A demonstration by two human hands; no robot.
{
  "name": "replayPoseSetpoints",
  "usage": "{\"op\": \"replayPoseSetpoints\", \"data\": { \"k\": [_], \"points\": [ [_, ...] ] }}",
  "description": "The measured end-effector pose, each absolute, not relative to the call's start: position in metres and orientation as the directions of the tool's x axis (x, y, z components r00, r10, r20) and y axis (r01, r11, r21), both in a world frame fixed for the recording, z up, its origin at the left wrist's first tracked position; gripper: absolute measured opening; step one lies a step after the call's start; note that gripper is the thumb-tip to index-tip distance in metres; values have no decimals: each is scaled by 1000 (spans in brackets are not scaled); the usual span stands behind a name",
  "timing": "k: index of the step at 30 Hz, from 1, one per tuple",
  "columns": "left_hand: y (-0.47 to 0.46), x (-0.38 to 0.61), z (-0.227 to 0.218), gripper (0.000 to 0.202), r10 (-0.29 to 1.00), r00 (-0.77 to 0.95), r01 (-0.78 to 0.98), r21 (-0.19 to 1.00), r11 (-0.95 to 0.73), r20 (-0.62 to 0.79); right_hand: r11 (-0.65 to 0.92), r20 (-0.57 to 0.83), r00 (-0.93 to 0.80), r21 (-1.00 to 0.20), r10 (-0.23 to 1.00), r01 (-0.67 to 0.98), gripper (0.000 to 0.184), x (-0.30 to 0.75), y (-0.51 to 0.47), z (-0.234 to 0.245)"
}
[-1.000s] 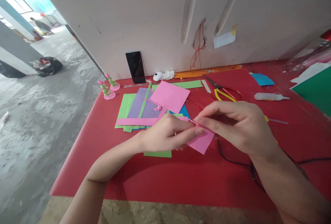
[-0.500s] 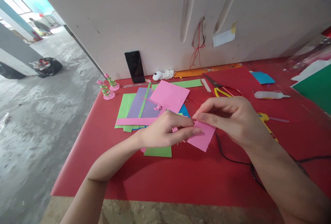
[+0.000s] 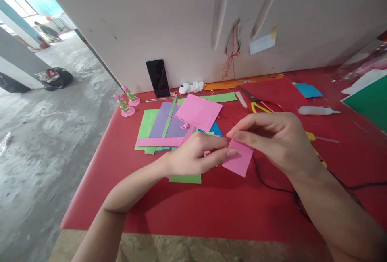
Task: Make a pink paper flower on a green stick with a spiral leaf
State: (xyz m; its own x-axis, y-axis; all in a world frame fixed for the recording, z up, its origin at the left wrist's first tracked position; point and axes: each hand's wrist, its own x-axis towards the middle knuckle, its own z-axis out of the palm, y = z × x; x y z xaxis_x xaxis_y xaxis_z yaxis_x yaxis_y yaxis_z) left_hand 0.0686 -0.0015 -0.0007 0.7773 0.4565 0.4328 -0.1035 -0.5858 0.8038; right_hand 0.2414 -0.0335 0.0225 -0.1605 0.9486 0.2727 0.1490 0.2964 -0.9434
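Note:
My left hand (image 3: 196, 157) and my right hand (image 3: 272, 141) meet above the red table (image 3: 211, 205). Both pinch a small piece of pink paper between the fingertips; only a scrap of it shows near the left fingers. Just under the fingertips lies a pink paper rectangle (image 3: 240, 160) on the table. A green sheet (image 3: 185, 179) peeks out below my left hand. Behind the hands lies a stack of coloured sheets, with a large pink sheet (image 3: 198, 111) on top and a purple sheet (image 3: 165, 123) beside it.
Yellow-handled scissors (image 3: 260, 107), a white glue bottle (image 3: 317, 111) and a blue paper (image 3: 307, 91) lie at the back right. A black phone (image 3: 157, 78) leans on the wall. Two pink-and-green paper figures (image 3: 125, 102) stand at the left edge. A black cable (image 3: 272, 187) runs under my right arm.
My right hand has drawn in slightly toward the left, and the fingertips have closed tighter on the small pink piece. The pink rectangle now shows more from under the hands.

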Motion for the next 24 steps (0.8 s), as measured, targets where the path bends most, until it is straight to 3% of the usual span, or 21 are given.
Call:
{"op": "replayPoseSetpoints", "data": {
  "k": [14, 17, 20, 24],
  "points": [
    [-2, 69, -2, 38, 412, 790, -93, 753, -651, 454, 289, 278, -124, -954, 952, 80, 9, 243, -29, 15],
    [-5, 69, -2, 39, 483, 732, -107, 781, -615, 481, 249, 248, -84, -968, 965, 11, 25, 243, -28, 13],
    [-5, 69, -4, 42, 627, 610, -110, 836, -538, 484, 250, 254, -189, -967, 949, -46, 43, 243, -28, 13],
    [-2, 70, -9, 44, 731, 454, -88, 842, -533, 510, 222, 189, -303, -972, 934, 77, 33, 238, -35, 19]
  ]
}}
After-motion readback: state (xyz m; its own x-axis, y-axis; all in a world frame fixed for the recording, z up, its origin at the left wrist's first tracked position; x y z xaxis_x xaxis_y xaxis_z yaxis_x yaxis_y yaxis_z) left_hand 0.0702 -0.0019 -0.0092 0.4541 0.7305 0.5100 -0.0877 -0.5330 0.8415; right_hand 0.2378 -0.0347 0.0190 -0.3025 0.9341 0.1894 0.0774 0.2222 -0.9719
